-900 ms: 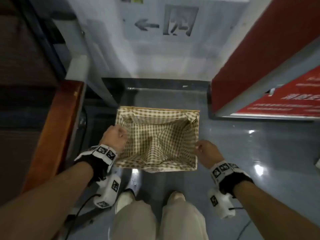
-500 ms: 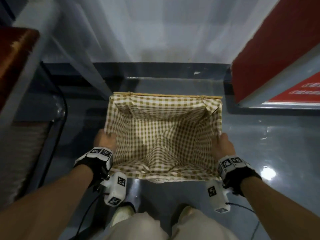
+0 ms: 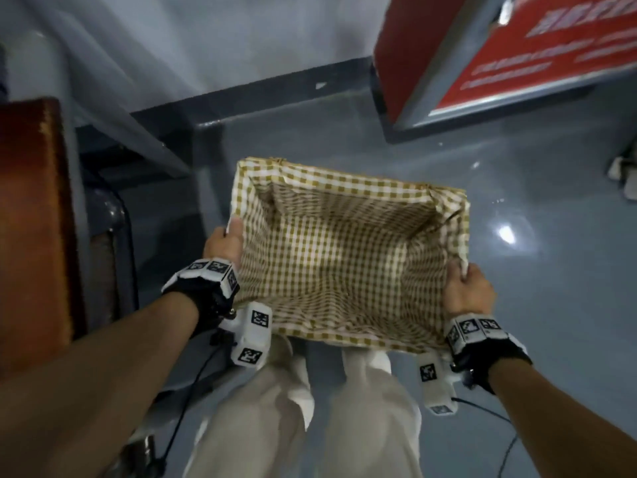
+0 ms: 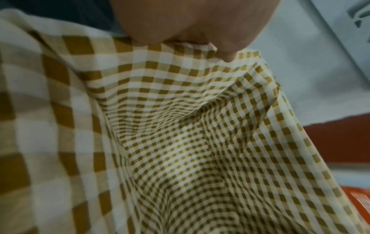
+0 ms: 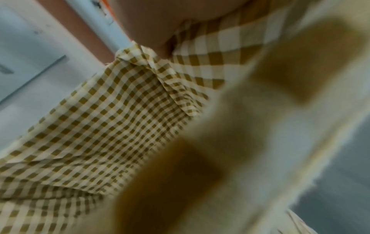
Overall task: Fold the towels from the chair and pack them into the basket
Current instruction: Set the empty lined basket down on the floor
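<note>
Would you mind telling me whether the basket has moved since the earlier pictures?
Yes. The basket, gripped by the left hand and right hand, has come off the floor toward the camera, turning slightly.

Both forearms reach forward and down, each wrist wearing a black strap with white marker blocks. The left hand (image 3: pixel 223 243) grips the basket (image 3: pixel 348 188) at its left rim, thumb on top. The right hand (image 3: pixel 466 290) clasps the right rim, fingers curled over the edge.
</note>
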A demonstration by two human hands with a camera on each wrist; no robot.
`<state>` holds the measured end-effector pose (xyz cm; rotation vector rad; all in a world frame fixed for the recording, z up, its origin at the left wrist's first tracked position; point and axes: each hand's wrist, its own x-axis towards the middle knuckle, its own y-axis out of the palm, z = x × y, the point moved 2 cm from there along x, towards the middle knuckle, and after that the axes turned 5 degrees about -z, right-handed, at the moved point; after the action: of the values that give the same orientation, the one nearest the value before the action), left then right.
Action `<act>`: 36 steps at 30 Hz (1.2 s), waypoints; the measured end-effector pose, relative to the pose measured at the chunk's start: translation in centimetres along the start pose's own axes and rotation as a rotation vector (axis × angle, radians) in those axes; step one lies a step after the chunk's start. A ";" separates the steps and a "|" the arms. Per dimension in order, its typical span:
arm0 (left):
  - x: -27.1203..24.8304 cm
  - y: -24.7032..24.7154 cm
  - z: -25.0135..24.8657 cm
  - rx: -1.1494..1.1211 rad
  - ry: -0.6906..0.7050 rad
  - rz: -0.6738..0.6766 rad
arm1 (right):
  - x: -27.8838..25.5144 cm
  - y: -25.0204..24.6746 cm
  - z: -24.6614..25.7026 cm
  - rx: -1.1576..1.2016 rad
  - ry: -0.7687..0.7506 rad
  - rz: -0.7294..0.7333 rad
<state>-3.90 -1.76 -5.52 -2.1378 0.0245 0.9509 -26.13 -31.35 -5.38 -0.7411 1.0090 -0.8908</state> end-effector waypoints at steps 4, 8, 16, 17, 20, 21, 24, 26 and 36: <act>-6.3 -1.6 -0.7 0.013 0.102 0.077 | -5.8 -5.6 -4.3 0.074 0.153 -0.091; -11.6 -2.6 -0.4 0.015 0.167 0.152 | -11.6 -8.7 -9.1 0.111 0.284 -0.177; -18.5 -2.9 4.4 0.133 0.277 0.244 | -21.8 -9.1 -18.7 0.242 0.446 -0.295; -19.3 -3.2 5.3 0.165 0.291 0.235 | -23.1 -9.0 -19.9 0.256 0.458 -0.299; -21.9 -3.9 7.2 0.169 0.324 0.221 | -26.7 -9.2 -22.8 0.297 0.523 -0.296; -22.8 -4.0 7.9 0.168 0.338 0.224 | -27.8 -9.4 -23.8 0.301 0.547 -0.292; -25.0 -4.8 9.6 0.204 0.403 0.218 | -31.4 -10.0 -26.0 0.325 0.586 -0.330; -26.0 -5.6 10.7 0.229 0.427 0.246 | -34.3 -10.4 -26.9 0.331 0.631 -0.375; -27.1 -12.4 13.9 0.713 0.904 0.349 | -49.1 -9.0 -25.5 0.340 0.829 -0.508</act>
<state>-28.20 8.58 14.00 -1.7130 1.0410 0.0277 -64.91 5.17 12.05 -0.3177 1.3532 -1.8517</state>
